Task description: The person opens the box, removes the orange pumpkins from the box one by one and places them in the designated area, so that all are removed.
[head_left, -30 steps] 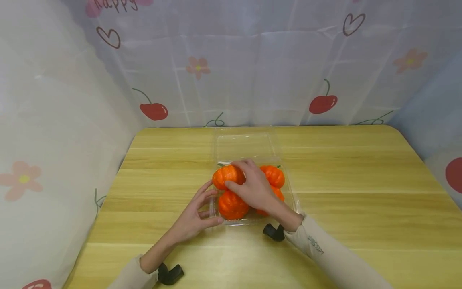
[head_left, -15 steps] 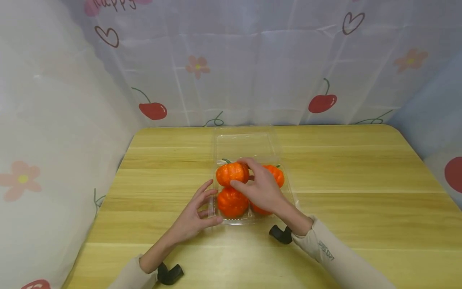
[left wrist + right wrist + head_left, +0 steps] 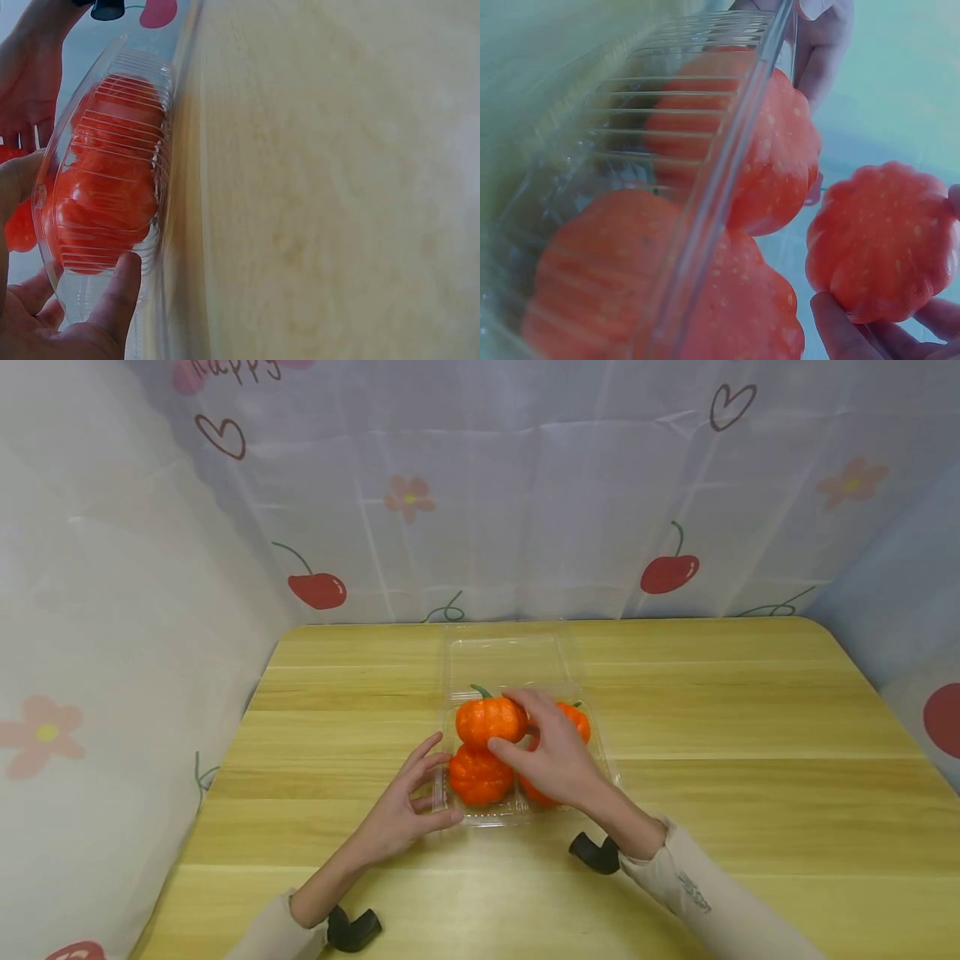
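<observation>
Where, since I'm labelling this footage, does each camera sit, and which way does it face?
Head: on the head, facing forward and down at the table; left hand, right hand and sleeves show.
Left wrist: on that wrist, facing the clear container; both hands show.
Right wrist: on that wrist, facing the container and held pumpkin; both hands show.
Wrist views share the container.

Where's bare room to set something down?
Bare: yellowish wooden tabletop from the clear plastic clamshell to the right edge, beyond the beige right sleeve, and from the left hand to the left edge. Crowded: the clamshell's base, with ribbed orange pumpkins and the right hand above.
</observation>
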The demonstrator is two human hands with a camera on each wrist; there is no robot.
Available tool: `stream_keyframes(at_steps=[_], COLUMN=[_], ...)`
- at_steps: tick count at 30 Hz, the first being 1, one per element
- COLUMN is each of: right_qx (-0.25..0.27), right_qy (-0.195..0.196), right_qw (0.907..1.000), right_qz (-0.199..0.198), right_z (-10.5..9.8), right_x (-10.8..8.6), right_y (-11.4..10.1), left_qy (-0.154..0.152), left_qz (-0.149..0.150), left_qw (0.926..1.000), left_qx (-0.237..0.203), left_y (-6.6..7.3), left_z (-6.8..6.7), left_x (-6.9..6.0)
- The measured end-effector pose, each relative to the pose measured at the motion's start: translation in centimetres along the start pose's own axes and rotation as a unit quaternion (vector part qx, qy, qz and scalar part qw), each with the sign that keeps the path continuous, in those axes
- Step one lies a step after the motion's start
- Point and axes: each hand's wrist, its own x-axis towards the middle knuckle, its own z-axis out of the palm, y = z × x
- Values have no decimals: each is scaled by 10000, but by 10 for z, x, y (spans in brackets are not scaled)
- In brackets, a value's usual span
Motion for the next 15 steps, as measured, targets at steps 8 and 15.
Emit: stream_keyframes(at_steps=[8, 15], right_qx=[316, 646], right_qy=[37, 4], right_qw=[9992, 9977], right_qz=[-239, -210], right_z=[-9, -17], right_x=[-11, -19], right_y=[5, 6], left_qy=[26, 52], left_qz=[12, 64], left_qw=[10000, 10000], left_qx=[-45, -47], left_y=[-2, -5], left_z=[0, 1], left_x=[0, 0])
